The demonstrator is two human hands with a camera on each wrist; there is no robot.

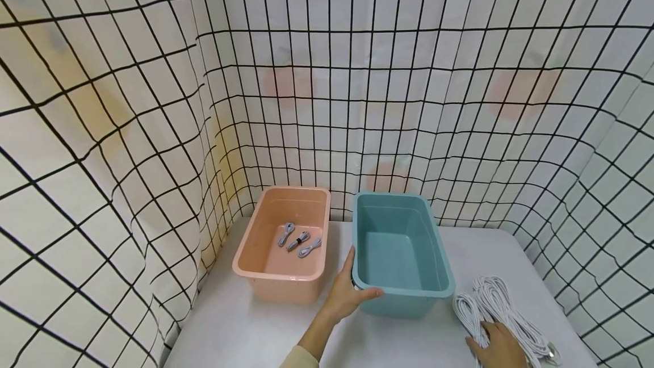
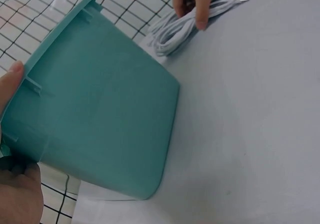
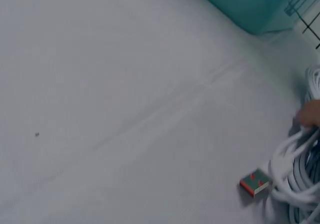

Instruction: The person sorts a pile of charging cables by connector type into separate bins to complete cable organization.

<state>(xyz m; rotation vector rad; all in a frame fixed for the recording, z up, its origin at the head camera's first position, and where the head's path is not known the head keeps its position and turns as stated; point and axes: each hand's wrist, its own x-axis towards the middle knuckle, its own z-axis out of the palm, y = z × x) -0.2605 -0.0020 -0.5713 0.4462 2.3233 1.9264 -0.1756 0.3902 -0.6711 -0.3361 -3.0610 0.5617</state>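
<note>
Fingers of the left hand [image 1: 343,295] clamp a teal rectangular plastic tub [image 1: 398,306] by its near-left corner, probably for steadiness; the right hand [image 1: 499,346] pinches coiled white cables [image 1: 511,314] on the white worktop [image 1: 475,249].

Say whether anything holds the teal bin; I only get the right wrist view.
Observer: The left hand grips the teal bin by its near-left corner.
Operator: Any other bin around?
Observer: Yes, a pink bin stands to the left of it, with a gap between.
Operator: What's in that one?
Observer: Three small bundled cables, lying on its floor.
</note>
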